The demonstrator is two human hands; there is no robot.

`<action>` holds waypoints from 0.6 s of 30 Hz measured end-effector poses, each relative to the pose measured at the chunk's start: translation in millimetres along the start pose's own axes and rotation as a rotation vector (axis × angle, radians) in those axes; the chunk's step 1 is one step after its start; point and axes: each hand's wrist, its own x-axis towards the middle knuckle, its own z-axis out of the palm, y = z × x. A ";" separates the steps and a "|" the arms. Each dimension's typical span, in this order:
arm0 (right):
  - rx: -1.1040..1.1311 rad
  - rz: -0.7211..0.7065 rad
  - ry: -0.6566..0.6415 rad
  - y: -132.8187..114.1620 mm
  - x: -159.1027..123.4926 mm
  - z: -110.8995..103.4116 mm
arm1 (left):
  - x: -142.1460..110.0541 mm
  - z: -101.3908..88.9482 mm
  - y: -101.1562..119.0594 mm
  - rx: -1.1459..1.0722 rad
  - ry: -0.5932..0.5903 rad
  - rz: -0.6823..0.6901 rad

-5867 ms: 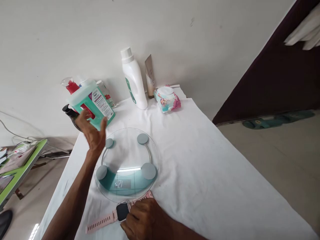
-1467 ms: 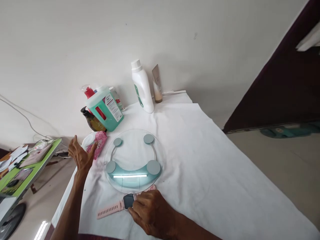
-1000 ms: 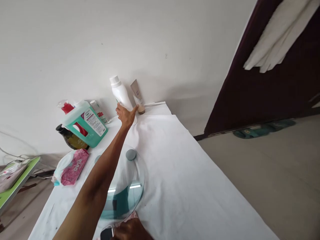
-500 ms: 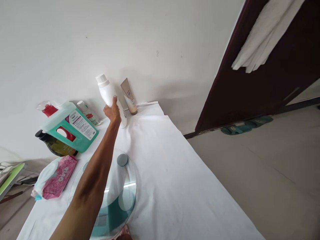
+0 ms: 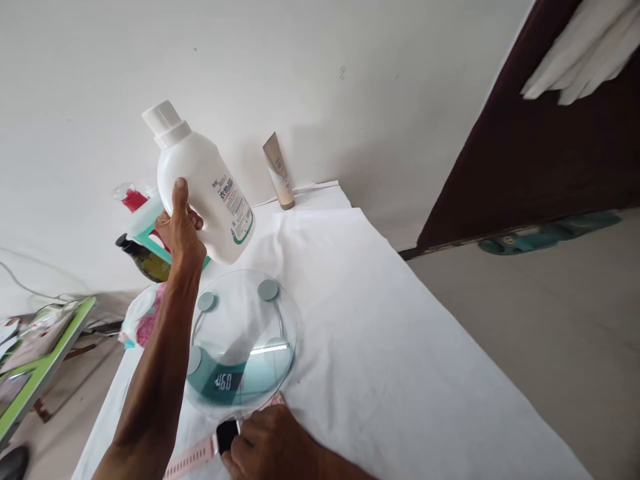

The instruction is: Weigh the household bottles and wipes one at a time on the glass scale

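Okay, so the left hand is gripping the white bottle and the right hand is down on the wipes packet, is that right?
Not quite: the right hand is at the watch, not the wipes packet, which lies partly behind the left forearm. The head view shows this. The left hand is gripping the white bottle.

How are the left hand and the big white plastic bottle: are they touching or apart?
Touching. The head view shows it plainly: the left hand grips the white plastic bottle, its thumb lying against the side and its fingers curled.
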 end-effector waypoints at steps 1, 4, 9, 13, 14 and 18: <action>-0.005 -0.013 0.002 -0.4 0.8 -5.4 | -8.9 -14.8 12.9 -0.011 -0.002 -0.014; 0.024 -0.029 -0.092 -0.2 4.2 -24.4 | -41.0 -58.4 42.4 -0.016 -0.005 -0.069; 0.048 -0.046 -0.142 0.9 7.3 -34.5 | -91.2 -112.5 59.8 0.013 -0.006 -0.163; 0.070 -0.038 -0.098 0.5 7.0 -31.4 | -111.9 -131.1 57.8 0.031 0.030 -0.179; 0.073 -0.033 -0.080 0.6 7.2 -31.2 | -114.7 -132.8 56.5 0.034 0.039 -0.178; 0.064 -0.030 -0.023 1.4 8.8 -32.5 | -122.7 -132.5 50.6 0.014 0.046 -0.183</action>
